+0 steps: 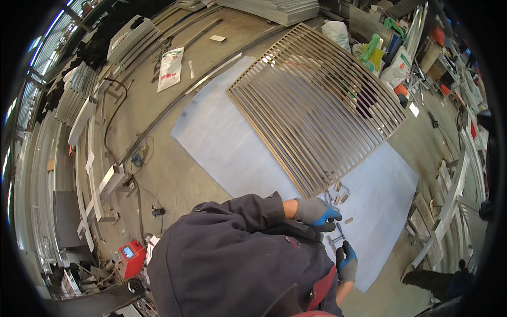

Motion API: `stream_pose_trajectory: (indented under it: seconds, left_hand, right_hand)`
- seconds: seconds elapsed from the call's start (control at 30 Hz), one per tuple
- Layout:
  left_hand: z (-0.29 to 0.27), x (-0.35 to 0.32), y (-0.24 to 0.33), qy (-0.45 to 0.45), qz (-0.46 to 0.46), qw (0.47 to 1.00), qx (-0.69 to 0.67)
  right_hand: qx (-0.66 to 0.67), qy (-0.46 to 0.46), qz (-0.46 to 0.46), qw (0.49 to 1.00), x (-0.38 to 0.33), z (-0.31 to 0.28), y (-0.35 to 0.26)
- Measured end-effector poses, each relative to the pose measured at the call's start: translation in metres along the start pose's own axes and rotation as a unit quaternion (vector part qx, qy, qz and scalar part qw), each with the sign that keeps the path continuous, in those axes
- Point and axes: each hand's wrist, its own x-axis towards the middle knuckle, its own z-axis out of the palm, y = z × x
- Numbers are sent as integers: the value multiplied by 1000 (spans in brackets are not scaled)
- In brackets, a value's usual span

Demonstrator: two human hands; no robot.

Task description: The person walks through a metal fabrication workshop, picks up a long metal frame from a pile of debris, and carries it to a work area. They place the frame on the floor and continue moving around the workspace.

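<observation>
Small stiff metal clip (336, 239) lying light between gloved left hand (316, 212) and right hand (347, 262); pinch by edges; grip closure indeterminable.

A metal fabrication workshop

A slatted metal grille (317, 105) lies on a grey sheet (227, 142) over a concrete floor (158, 174), with stacked metal profiles (79, 100) along the side, loose cables (113, 119), and a small red machine (131, 256).
</observation>
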Motion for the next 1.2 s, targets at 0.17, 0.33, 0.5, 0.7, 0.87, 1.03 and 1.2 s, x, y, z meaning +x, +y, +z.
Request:
stream_pose_trajectory:
  seconds: [0.17, 0.33, 0.5, 0.7, 0.87, 1.03, 1.2]
  left_hand:
    - [1, 62, 38, 22, -24, 999, -21]
    - [24, 128, 84, 72, 56, 996, -6]
    - [45, 218, 119, 75, 259, 958, 94]
    - [31, 287, 172, -7, 211, 977, 42]
    - [29, 368, 201, -43, 208, 974, -79]
    - [19, 492, 189, -109, 157, 974, -120]
    - [-40, 636, 199, -119, 174, 973, -92]
  right_hand:
    - [8, 2, -26, 1000, 40, -58, 48]
    - [-18, 32, -30, 999, 46, -135, 81]
    - [-45, 130, -5, 991, 25, -200, 117]
    - [-11, 180, 79, 980, 13, -234, 153]
    - [-12, 122, 144, 982, 25, -264, 195]
    - [37, 124, 175, 976, 84, -313, 231]
    - [61, 126, 199, 970, 198, -383, 252]
